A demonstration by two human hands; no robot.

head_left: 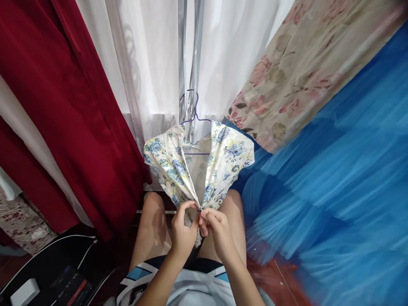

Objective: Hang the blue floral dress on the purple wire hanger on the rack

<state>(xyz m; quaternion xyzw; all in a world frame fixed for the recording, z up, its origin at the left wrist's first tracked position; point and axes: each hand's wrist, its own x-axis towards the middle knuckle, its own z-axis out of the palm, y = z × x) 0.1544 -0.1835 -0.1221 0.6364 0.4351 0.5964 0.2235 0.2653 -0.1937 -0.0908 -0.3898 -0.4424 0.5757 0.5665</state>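
Observation:
A white blouse with blue flowers (178,168) hangs on a thin purple hanger (196,118) in front of my knees. Its two front edges stand apart at the neck and meet low down, where my hands are. My left hand (185,229) pinches the left front edge with thumb and fingers. Close beside it, my right hand (215,227) pinches the other edge. A small dark spot, perhaps a fastener, shows between the fingertips; I cannot make out what it is. The lower part of the blouse is hidden behind my hands.
White curtains (153,55) hang behind the blouse, with red drapes (79,106) at the left. A pink-flowered cloth (280,85) and blue tulle (302,191) fill the right. At lower left, a phone (68,287) and a white charger (25,293) lie on a black surface.

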